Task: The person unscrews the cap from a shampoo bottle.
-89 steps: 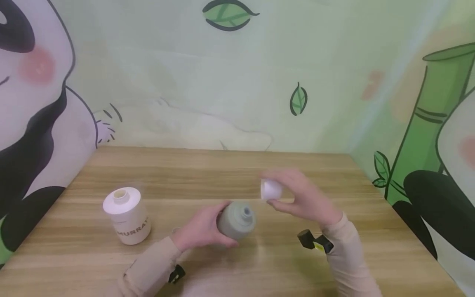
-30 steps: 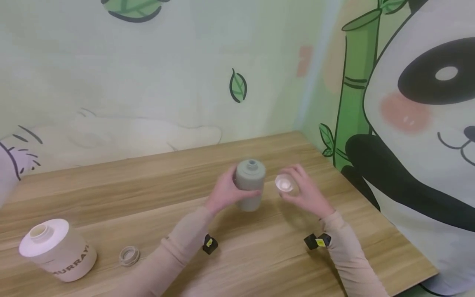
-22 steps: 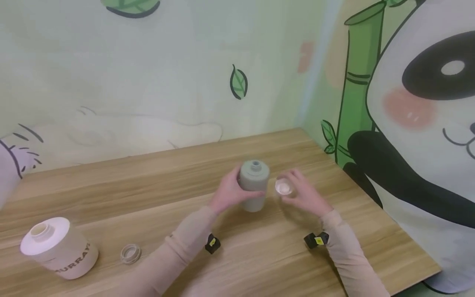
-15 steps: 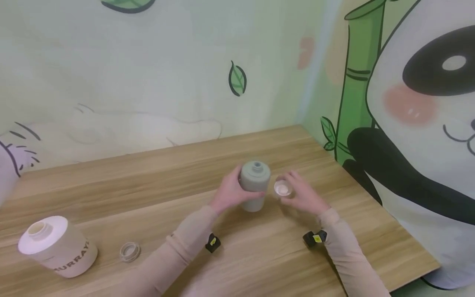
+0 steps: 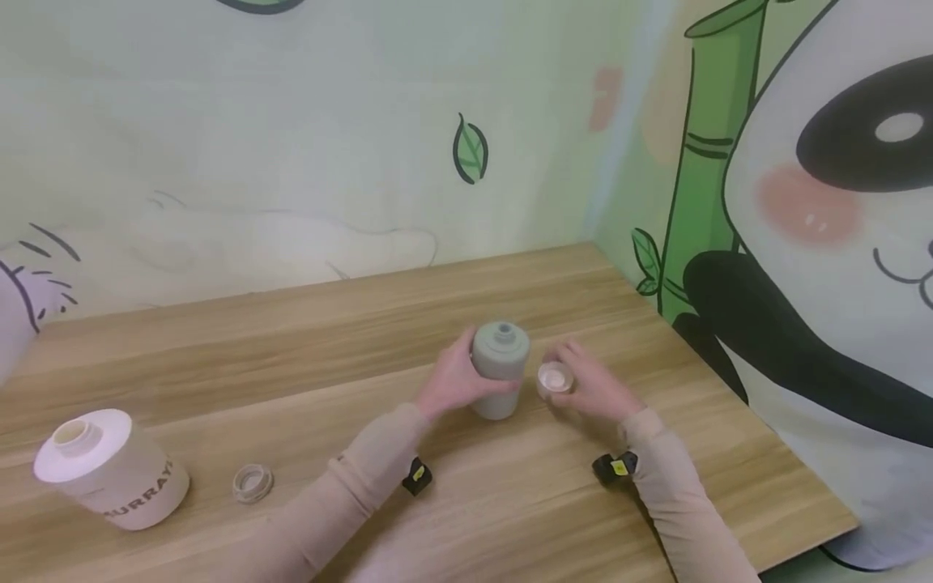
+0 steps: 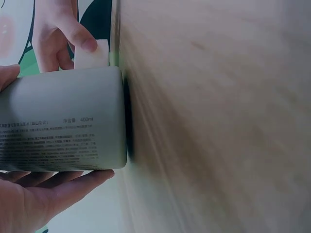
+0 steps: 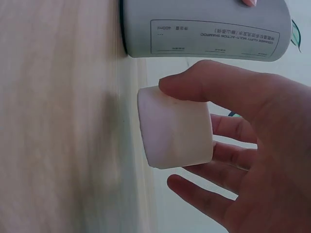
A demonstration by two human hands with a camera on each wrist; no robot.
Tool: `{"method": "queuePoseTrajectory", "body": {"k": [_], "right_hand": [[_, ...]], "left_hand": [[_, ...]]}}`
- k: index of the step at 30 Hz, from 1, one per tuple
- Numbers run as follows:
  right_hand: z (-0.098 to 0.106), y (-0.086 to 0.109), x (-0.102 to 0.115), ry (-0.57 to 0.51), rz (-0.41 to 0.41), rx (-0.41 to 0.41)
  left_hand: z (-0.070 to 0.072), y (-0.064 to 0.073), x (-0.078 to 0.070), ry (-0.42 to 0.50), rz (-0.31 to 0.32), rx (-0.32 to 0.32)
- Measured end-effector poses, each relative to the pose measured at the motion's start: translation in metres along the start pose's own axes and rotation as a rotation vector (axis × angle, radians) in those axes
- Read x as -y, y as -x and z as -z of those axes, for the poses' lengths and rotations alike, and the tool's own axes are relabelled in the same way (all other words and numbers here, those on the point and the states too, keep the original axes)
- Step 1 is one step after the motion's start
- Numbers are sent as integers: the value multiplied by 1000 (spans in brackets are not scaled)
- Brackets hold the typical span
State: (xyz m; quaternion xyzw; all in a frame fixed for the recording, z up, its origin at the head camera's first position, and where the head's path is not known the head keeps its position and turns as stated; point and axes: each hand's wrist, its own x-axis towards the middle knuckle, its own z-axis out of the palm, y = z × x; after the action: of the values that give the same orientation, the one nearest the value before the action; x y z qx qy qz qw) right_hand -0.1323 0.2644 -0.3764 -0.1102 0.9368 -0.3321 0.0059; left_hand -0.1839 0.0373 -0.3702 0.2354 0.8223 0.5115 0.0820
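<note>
My left hand (image 5: 453,380) grips a grey-green shampoo bottle (image 5: 500,356) round its side, thumb across the front. The bottle is upright with a bare, narrow neck, and its base is right at the tabletop. Printed text, including "400ml", shows on the bottle (image 6: 63,116) in the left wrist view. Just right of it, my right hand (image 5: 594,385) holds a white cap (image 5: 555,380) between thumb and fingers. Its hollow side faces up, and it hovers close over the wood. In the right wrist view the cap (image 7: 177,128) has smooth, plain sides.
A white bottle (image 5: 134,490) with brown lettering and an open neck stands at the left of the wooden table (image 5: 350,340). Beside it lies a small ring-shaped lid (image 5: 253,483). A panda-painted wall (image 5: 328,146) borders the table's back and right.
The head view has swung right. The shampoo bottle, earlier tilted, now stands upright and has moved right. My right hand has turned the cap hollow side up and lowered it towards the table.
</note>
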Motion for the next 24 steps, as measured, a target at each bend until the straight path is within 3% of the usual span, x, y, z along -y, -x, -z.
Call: {"method": "queuePoseTrajectory", "body": {"k": [13, 19, 24], "right_hand": [[-4, -2, -9, 6, -7, 49], [-7, -1, -20, 6, -3, 85], [-2, 4, -29, -36, -82, 89]], "left_hand": [[-6, -1, 8, 21, -1, 12], [-4, 2, 13, 60, 30, 111], [14, 13, 14, -14, 63, 215]]}}
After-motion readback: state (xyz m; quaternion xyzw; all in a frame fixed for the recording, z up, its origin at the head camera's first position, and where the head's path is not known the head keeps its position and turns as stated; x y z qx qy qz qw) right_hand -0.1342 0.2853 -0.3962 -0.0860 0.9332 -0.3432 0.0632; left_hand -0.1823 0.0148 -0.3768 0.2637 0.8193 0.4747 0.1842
